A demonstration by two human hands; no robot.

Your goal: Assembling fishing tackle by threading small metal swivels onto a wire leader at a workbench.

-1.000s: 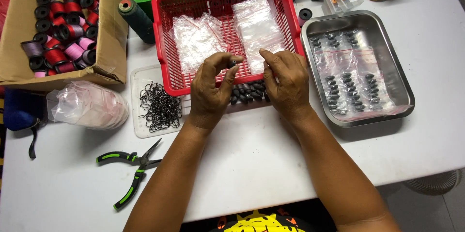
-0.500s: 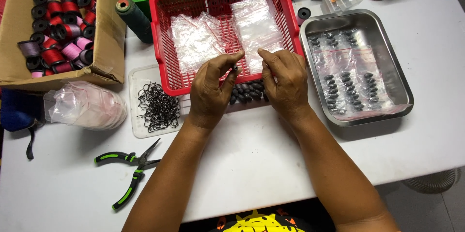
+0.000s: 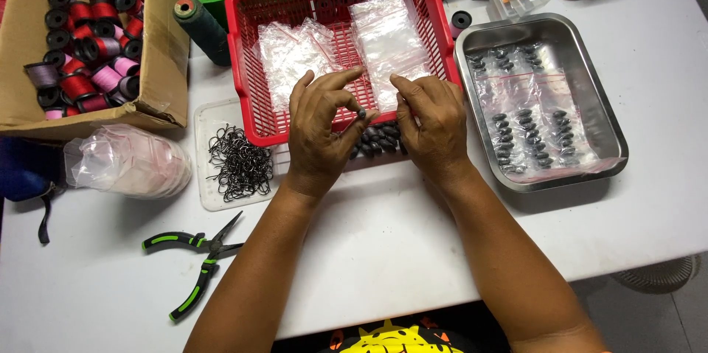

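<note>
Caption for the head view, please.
Left hand pinches a small dark sinker beside right hand, before a red basket.

The basket [image 3: 254, 65] is bright red mesh, holding clear plastic bags [image 3: 387, 36]. The weights [image 3: 376, 139] are dark grey. The worktop [image 3: 383, 242] is white. The tray [image 3: 612, 132] is shiny silver. The pliers [image 3: 193, 258] are black with green handles. The thread spools [image 3: 85, 65] are red, pink and black in a brown box [image 3: 166, 58].
</note>
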